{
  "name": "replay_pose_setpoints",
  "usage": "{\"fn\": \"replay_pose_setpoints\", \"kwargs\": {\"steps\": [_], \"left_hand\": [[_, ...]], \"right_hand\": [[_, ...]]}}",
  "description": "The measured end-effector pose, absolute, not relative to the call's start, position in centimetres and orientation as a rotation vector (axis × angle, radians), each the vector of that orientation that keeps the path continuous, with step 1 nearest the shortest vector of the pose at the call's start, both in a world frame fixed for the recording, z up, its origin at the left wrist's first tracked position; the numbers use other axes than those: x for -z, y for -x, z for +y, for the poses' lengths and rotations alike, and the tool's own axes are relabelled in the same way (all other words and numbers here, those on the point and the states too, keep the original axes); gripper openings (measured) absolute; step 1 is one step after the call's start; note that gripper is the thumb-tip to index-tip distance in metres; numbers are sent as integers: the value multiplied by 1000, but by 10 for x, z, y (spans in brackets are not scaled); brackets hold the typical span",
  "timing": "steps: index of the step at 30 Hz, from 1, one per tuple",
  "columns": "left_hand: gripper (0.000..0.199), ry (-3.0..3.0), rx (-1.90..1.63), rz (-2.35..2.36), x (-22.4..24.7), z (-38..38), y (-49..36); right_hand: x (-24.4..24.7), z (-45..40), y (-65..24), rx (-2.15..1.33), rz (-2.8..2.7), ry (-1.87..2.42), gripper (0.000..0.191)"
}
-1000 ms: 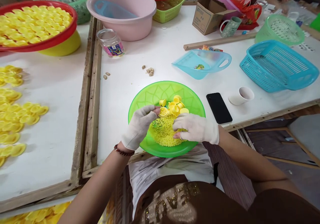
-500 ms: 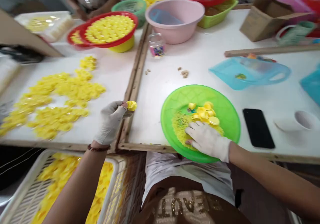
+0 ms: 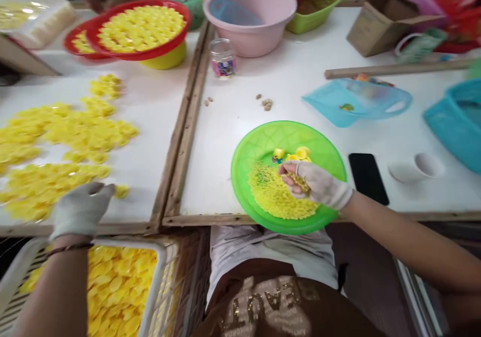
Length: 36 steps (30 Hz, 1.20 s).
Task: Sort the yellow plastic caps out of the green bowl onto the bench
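My left hand point(image 3: 80, 210), in a white fabric glove, is over the front of the left white board. It is slightly blurred and holds nothing I can see. A single yellow plastic cap point(image 3: 121, 191) lies just beyond its fingertips, near a spread of yellow caps point(image 3: 71, 141). My gloved right hand point(image 3: 315, 184) pinches yellow granules above a green plastic plate point(image 3: 255, 146). The plate bears a heap of yellow granules point(image 3: 278, 194) and several yellow caps point(image 3: 291, 154), which my right hand partly hides.
A black phone point(image 3: 368, 179) and white cup point(image 3: 415, 169) lie right of the plate. A white crate of yellow caps point(image 3: 120, 287) sits below the board. Behind stand a red tray of caps point(image 3: 141, 28), pink basin point(image 3: 250, 18), and glass jar point(image 3: 223, 58). A wooden strip point(image 3: 180, 136) divides the boards.
My left hand has moved left and no longer holds the yellow cap, which now lies on the board. My right hand has risen from the plate with a pinch of granules.
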<state>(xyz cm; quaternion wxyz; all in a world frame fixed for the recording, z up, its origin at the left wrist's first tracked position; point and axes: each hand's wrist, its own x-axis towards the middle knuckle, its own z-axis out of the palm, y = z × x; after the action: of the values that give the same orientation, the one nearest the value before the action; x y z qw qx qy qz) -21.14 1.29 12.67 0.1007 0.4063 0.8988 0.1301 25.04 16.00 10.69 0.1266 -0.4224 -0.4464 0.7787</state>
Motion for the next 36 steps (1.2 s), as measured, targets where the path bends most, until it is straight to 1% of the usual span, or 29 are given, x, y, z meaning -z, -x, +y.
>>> {"fn": "replay_pose_setpoints", "kwargs": {"steps": [1,3,4,5,7,9,10,13,14,16,18,19,21,24,28,36], "left_hand": [[20,-1208,-421,2747,-129,23,204],[17,-1382,-676,2793,-136,45,171],[17,-1566,-873,2675,-139,56,145],[19,-1751,-974,2489,-142,67,115],[21,-1965,-1008,2088,-142,92,50],[21,-2048,-792,1715,-133,120,-12],[23,-2105,-632,1601,-126,133,-37],[33,-2187,-230,1510,-104,167,-87],[35,-2181,-157,1523,-99,174,-95],[33,-2099,-163,1561,-93,182,-97],[28,-1888,-329,1536,-94,181,-89],[29,-1730,-429,1486,-96,179,-84],[37,-1384,-577,1336,-100,170,-75],[43,-1059,-660,1162,-103,156,-69],[41,-921,-724,1088,-102,144,-73],[42,-780,-758,1020,-105,140,-73]], "right_hand": [[-107,165,-254,-2300,-1094,1175,25],[-108,173,-261,-2311,-747,1058,26],[-109,176,-263,-2289,-660,1023,27],[-110,177,-265,-2258,-604,993,30],[-113,178,-265,-2200,-538,940,33],[-115,177,-264,-2144,-512,914,31],[-115,176,-264,-2119,-510,908,29],[-115,176,-264,-2053,-517,893,27],[-114,177,-265,-2033,-520,884,29],[-114,178,-265,-1986,-543,861,37],[-116,178,-262,-1917,-597,829,43],[-118,178,-260,-1877,-634,812,46],[-125,177,-252,-1786,-711,775,49],[-134,174,-236,-1660,-803,713,50],[-136,169,-223,-1609,-866,653,47],[-137,177,-233,-1641,-796,714,51]]}}
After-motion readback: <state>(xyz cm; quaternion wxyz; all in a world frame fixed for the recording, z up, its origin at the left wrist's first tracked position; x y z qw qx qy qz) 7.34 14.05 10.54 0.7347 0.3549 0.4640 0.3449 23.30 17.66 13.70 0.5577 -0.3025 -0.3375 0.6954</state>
